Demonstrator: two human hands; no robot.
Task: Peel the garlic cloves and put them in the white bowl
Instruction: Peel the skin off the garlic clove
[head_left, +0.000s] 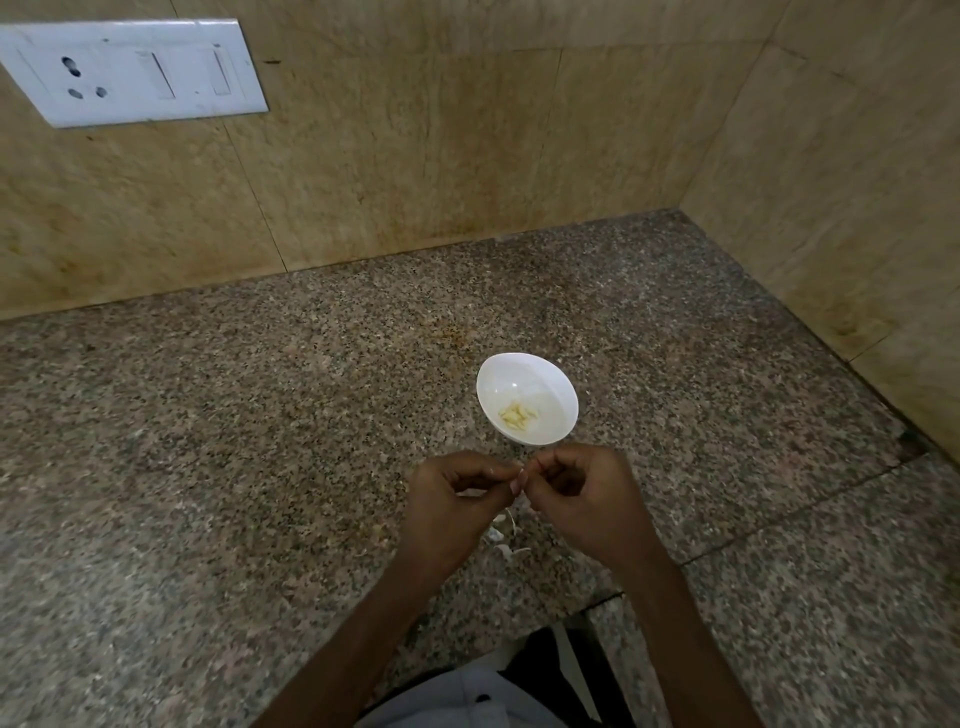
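A: Hands?
B: We logged both at lower centre of the frame, fingertips meeting. The left hand (457, 501) and right hand (584, 501) each had curled fingers and pinched a small pale piece (521, 472) between them. We couldn't tell whether it was clove or skin.
A: Bowl?
B: We marked the white bowl (522, 375) upright on the speckled counter (208, 415), right of centre, just above the hands and not touching them. Peeled cloves (517, 414) lay in its bottom, toward the lower side.
A: Anything else?
B: We noted pale skin scraps (501, 531) on the counter between the wrists, and a white switch plate (130, 70) on the tan wall (467, 156), upper left of the frame.
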